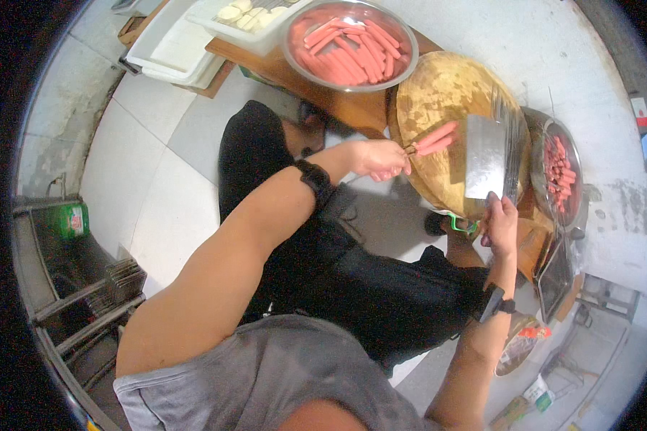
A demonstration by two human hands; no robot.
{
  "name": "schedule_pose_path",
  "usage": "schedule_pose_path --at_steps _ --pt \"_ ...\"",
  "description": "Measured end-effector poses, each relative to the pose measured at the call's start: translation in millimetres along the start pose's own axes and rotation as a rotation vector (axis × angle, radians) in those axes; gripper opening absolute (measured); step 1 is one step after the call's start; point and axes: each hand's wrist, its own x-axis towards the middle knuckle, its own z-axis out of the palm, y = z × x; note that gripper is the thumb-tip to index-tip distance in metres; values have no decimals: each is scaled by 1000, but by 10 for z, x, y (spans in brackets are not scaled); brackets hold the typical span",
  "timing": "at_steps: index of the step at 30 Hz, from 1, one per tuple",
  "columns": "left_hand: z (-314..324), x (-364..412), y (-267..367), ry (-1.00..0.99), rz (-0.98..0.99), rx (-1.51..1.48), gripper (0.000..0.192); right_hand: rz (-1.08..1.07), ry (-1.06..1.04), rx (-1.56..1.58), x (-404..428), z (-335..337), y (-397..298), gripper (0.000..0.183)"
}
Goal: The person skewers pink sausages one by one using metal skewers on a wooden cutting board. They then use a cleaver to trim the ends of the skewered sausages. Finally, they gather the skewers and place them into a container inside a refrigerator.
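My left hand (381, 160) is at the near left edge of a round wooden chopping block (436, 91). Two or so pink sausages (436, 138) stick out from it over the block, with a small brown piece at the fingers that is too small to make out. In my right hand (500, 223) is the handle of a cleaver, its broad metal blade (485, 156) above the right part of the block. A steel bowl (288, 48) of whole sausages stands beyond the block, and another metal bowl (578, 199) with smaller sausage pieces (559, 175) is at the right.
Grey streaks (511, 140), perhaps a bundle of thin sticks, lie beside the blade. White plastic tubs (167, 48) stand at the far left, one with pale round pieces (250, 15). A wooden board (280, 67) supports the steel bowl. My knees are below the block.
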Motion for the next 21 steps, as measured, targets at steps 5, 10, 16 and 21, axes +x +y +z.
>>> schedule_pose_path --at_steps 5,10,16,21 --pt "-41 -63 34 -69 -16 -150 14 -78 -134 -33 258 345 -30 27" --pt "63 -105 11 179 148 7 17 -123 -161 -109 466 522 87 30" --pt "106 -61 30 425 209 297 21 -107 -162 -165 416 495 4 34" --pt "14 -38 55 336 152 151 19 -139 -145 -238 422 524 -148 35"
